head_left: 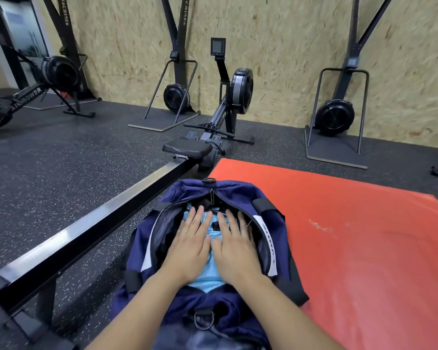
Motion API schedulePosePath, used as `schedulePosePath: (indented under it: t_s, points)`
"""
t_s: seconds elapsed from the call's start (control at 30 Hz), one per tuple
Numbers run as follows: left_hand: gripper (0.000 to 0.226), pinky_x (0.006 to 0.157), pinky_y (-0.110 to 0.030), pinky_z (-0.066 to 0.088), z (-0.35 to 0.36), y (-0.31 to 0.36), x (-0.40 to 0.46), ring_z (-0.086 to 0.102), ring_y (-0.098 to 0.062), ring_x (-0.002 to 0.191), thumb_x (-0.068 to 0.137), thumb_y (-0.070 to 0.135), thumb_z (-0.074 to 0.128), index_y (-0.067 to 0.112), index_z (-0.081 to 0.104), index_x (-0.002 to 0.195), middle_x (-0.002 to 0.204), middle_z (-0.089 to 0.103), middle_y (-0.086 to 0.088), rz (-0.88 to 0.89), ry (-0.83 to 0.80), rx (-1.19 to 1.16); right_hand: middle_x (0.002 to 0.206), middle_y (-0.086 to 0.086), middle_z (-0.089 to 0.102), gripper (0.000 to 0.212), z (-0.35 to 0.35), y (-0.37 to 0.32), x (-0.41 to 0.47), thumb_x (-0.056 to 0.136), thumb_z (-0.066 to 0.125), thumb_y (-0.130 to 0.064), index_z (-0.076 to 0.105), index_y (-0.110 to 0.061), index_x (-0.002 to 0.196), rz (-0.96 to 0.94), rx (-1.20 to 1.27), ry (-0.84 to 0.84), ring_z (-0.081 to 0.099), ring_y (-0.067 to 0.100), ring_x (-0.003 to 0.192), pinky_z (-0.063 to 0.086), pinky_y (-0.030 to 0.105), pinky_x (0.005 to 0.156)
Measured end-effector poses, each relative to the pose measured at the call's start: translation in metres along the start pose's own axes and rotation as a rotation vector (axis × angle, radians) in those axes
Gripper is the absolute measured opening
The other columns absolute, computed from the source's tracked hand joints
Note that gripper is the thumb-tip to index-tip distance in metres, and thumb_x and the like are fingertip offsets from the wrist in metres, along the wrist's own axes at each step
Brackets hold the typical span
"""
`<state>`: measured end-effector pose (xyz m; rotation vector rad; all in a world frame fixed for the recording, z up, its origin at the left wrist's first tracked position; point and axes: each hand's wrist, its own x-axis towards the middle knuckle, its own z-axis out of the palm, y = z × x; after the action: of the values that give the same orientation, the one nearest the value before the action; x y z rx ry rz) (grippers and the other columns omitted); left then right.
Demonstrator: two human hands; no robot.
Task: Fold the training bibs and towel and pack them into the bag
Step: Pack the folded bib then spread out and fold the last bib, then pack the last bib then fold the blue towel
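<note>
From my feed I see both forearms reaching forward from the bottom edge, side by side, into the unzipped mouth of the navy bag [187, 192]; the left hand [191, 242] lies palm down with its fingers straight and slightly spread, pressing flat on the light blue fabric [204, 284] packed inside the bag; the right hand [234, 245] mirrors it just beside, fingers straight and flat on the same fabric, thumbs nearly touching; neither grip is clenched or pinching anything, both are released and simply pressing; the bag sits partly on the speckled dark floor [61, 178] and partly on the near-left corner of the red mat [352, 248], its zipper flaps spread to either side of my hands; I cannot tell whether the blue fabric is a bib or the towel, nor how many folded pieces lie under it, since the hands and the bag's dark interior cover most of it; the near end of the bag is cut off at the bottom edge; a rowing machine's rail [94, 223] runs just beside the bag on the left, its seat [187, 149] further off; other black machines stand along the chipboard wall [276, 46].
</note>
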<state>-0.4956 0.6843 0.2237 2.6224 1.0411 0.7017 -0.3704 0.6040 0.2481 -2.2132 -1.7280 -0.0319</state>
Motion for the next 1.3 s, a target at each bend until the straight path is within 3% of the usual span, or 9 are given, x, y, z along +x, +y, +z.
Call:
schedulePosePath:
  t_s: [0.1, 0.23, 0.4, 0.57, 0.7, 0.87, 0.97, 1.1, 1.3]
  points:
    - [0.073, 0.123, -0.029, -0.012, -0.006, 0.006, 0.002, -0.021, -0.007, 0.150, 0.089, 0.053, -0.002, 0.025, 0.003, 0.157, 0.166, -0.007, 0.006, -0.026, -0.012, 0.036, 0.152, 0.009, 0.046, 0.068, -0.011, -0.005, 0.003, 0.089, 0.023, -0.039, 0.048, -0.014, 0.147, 0.064, -0.002, 0.001, 0.043, 0.034, 0.140, 0.035, 0.048, 0.114]
    - [0.073, 0.120, -0.026, -0.016, -0.030, 0.024, -0.002, -0.015, -0.002, 0.149, 0.091, 0.053, 0.002, 0.026, 0.012, 0.158, 0.165, 0.001, 0.011, -0.040, 0.056, 0.094, 0.168, -0.001, 0.004, 0.090, -0.040, -0.008, -0.004, 0.077, -0.011, -0.050, 0.006, -0.023, 0.160, 0.001, 0.026, -0.052, -0.001, 0.024, 0.155, -0.002, 0.041, 0.123]
    - [0.058, 0.121, -0.033, -0.002, -0.069, 0.060, -0.004, 0.011, -0.009, 0.150, 0.101, 0.041, 0.028, 0.018, 0.036, 0.154, 0.161, 0.031, 0.004, 0.087, 0.185, 0.226, 0.167, -0.007, -0.003, 0.060, -0.087, 0.002, -0.028, 0.107, 0.029, -0.039, 0.005, -0.024, 0.160, -0.062, 0.168, 0.019, -0.009, 0.017, 0.154, -0.004, 0.033, 0.124]
    - [0.072, 0.121, -0.027, -0.011, -0.097, 0.126, -0.015, -0.009, 0.002, 0.149, 0.095, 0.054, 0.007, 0.024, 0.020, 0.159, 0.165, 0.008, 0.012, 0.150, 0.123, 0.142, 0.168, -0.007, -0.001, 0.060, -0.139, 0.028, -0.073, 0.107, 0.032, -0.040, 0.008, -0.024, 0.161, -0.041, 0.184, 0.066, -0.007, 0.016, 0.154, -0.001, 0.032, 0.123]
    - [0.074, 0.120, -0.025, -0.010, -0.103, 0.191, -0.028, -0.006, 0.001, 0.149, 0.092, 0.054, 0.003, 0.025, 0.015, 0.158, 0.163, 0.006, 0.015, 0.197, 0.122, 0.092, 0.168, -0.006, 0.003, 0.060, -0.182, 0.064, -0.120, 0.107, 0.031, -0.042, 0.010, -0.024, 0.160, -0.001, 0.156, 0.117, -0.004, 0.019, 0.155, 0.002, 0.035, 0.125]
    - [0.072, 0.122, -0.029, 0.000, -0.079, 0.290, -0.048, 0.005, -0.003, 0.150, 0.094, 0.054, 0.013, 0.023, 0.023, 0.158, 0.163, 0.018, 0.011, 0.325, 0.097, 0.029, 0.168, -0.007, 0.005, 0.061, -0.232, 0.133, -0.199, 0.107, 0.033, -0.043, 0.011, -0.025, 0.160, 0.092, 0.093, 0.167, -0.001, 0.018, 0.155, 0.005, 0.035, 0.125]
    - [0.073, 0.124, -0.030, 0.002, -0.054, 0.354, -0.064, 0.003, -0.003, 0.152, 0.091, 0.059, 0.008, 0.031, 0.015, 0.159, 0.164, 0.010, 0.015, 0.399, 0.003, -0.029, 0.167, -0.008, 0.006, 0.063, -0.256, 0.184, -0.261, 0.104, 0.027, -0.051, 0.013, -0.027, 0.160, 0.181, 0.065, 0.180, 0.001, 0.017, 0.155, 0.006, 0.035, 0.126]
    - [0.068, 0.122, -0.042, 0.022, -0.017, 0.438, -0.082, 0.014, -0.009, 0.152, 0.091, 0.062, 0.013, 0.043, 0.018, 0.156, 0.164, 0.017, 0.016, 0.490, -0.091, -0.148, 0.167, -0.004, 0.011, 0.103, -0.277, 0.251, -0.347, 0.077, -0.005, -0.088, 0.021, -0.031, 0.158, 0.335, 0.050, 0.221, 0.009, 0.017, 0.154, 0.014, 0.037, 0.125]
    - [0.067, 0.123, -0.040, 0.020, 0.043, 0.549, -0.121, 0.013, -0.007, 0.152, 0.090, 0.065, 0.013, 0.048, 0.017, 0.155, 0.164, 0.015, 0.018, 0.622, -0.241, -0.248, 0.168, -0.004, 0.008, 0.077, -0.296, 0.315, -0.466, 0.092, 0.022, -0.073, 0.026, -0.031, 0.157, 0.559, 0.061, 0.225, 0.011, 0.017, 0.154, 0.017, 0.036, 0.123]
